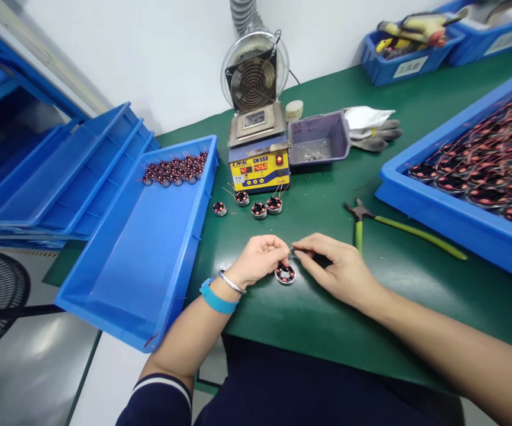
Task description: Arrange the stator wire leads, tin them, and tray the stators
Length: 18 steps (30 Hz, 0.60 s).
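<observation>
A small ring-shaped stator wound with copper coils (285,274) lies flat on the green table. Just behind its far rim, my left hand (262,257) has thumb and forefinger pinched together, close to or touching the stator. My right hand (333,263) pinches too, thumb and forefinger meeting at what looks like a thin wire lead, a short gap from the left fingertips. What the left fingertips hold is too small to make out. Farther back stand several more wound stators (259,210), some with long leads sticking up. Green-handled cutters (359,214) lie beyond my right hand with jaws apart.
A yellow-and-blue solder pot (260,165) with a fan behind it stands at the back. Beside it are a grey-purple bin (319,139) and gloves (377,139). Blue trays of stators flank me, left (140,236) and right (460,236). A tool bin (411,62) sits back right.
</observation>
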Each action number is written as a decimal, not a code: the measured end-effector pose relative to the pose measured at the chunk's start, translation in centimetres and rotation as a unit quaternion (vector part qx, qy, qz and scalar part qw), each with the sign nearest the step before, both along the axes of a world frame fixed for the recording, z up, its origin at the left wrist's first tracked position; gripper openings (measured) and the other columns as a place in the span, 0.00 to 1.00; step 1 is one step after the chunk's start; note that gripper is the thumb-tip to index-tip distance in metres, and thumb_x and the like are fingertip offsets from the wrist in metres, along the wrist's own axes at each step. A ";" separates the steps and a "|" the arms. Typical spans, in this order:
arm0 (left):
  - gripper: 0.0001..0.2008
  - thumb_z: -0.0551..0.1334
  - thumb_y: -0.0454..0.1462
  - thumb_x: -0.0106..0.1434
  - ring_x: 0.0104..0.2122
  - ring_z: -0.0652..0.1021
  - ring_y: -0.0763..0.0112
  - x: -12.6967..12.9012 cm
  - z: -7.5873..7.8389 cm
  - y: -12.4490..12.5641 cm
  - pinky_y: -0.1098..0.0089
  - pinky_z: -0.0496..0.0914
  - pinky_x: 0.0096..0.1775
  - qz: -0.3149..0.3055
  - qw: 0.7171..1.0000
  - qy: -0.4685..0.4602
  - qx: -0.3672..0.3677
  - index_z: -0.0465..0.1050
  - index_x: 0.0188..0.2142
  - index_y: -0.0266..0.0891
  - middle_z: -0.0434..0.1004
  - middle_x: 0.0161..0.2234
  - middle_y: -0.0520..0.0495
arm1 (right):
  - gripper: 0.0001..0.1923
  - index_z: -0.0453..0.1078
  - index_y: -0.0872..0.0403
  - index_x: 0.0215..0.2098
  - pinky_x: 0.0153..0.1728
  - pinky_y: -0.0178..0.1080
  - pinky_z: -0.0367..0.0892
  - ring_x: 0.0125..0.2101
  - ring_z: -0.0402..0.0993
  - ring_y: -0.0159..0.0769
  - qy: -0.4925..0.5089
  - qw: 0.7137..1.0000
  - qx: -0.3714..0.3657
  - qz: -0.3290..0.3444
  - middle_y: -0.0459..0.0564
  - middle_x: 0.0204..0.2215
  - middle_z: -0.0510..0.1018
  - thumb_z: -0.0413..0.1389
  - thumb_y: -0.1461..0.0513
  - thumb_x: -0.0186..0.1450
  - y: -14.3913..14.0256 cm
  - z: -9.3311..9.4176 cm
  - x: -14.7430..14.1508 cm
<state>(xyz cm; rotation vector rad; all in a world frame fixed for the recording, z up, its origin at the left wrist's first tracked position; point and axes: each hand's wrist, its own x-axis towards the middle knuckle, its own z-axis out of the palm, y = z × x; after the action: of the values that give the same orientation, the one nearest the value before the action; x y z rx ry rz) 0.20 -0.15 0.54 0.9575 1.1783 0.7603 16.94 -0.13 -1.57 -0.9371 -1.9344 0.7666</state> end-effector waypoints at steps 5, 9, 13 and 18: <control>0.07 0.62 0.35 0.53 0.12 0.57 0.87 0.0 -0.1 0.0 0.79 0.47 0.17 0.004 1.000 -0.002 0.001 0.65 0.23 0.34 0.69 0.17 0.53 | 0.07 0.73 0.54 0.32 0.27 0.36 0.68 0.25 0.72 0.33 -0.016 0.999 -0.021 0.021 0.49 0.25 0.76 0.52 0.63 0.64 -0.2 0.1 0.2; 0.07 0.62 0.35 0.52 0.11 0.57 0.87 0.0 -0.1 0.0 0.79 0.47 0.17 0.000 1.000 -0.006 -0.003 0.65 0.24 0.34 0.69 0.17 0.53 | 0.06 0.71 0.54 0.35 0.30 0.35 0.68 0.28 0.73 0.33 -0.013 0.998 0.048 0.025 0.50 0.29 0.77 0.52 0.64 0.65 0.1 -0.2 0.3; 0.08 0.63 0.36 0.52 0.11 0.58 0.87 0.0 0.0 0.0 0.79 0.47 0.17 -0.005 1.000 -0.008 -0.005 0.65 0.23 0.34 0.69 0.17 0.53 | 0.08 0.71 0.54 0.37 0.33 0.38 0.67 0.32 0.73 0.35 -0.095 0.981 0.169 0.027 0.52 0.32 0.77 0.50 0.63 0.67 0.8 -0.3 0.6; 0.09 0.63 0.37 0.53 0.11 0.57 0.87 0.0 0.0 0.0 0.79 0.48 0.17 -0.006 1.000 -0.002 -0.003 0.65 0.24 0.33 0.70 0.17 0.53 | 0.09 0.71 0.56 0.37 0.31 0.37 0.63 0.31 0.71 0.34 -0.158 0.955 0.248 0.033 0.51 0.32 0.78 0.49 0.64 0.69 1.3 0.0 1.0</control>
<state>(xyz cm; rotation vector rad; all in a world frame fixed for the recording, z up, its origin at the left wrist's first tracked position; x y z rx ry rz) 0.19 -0.18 0.53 0.9579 1.1703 0.7481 17.98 1.16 -1.60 -0.7132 -2.2957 0.1433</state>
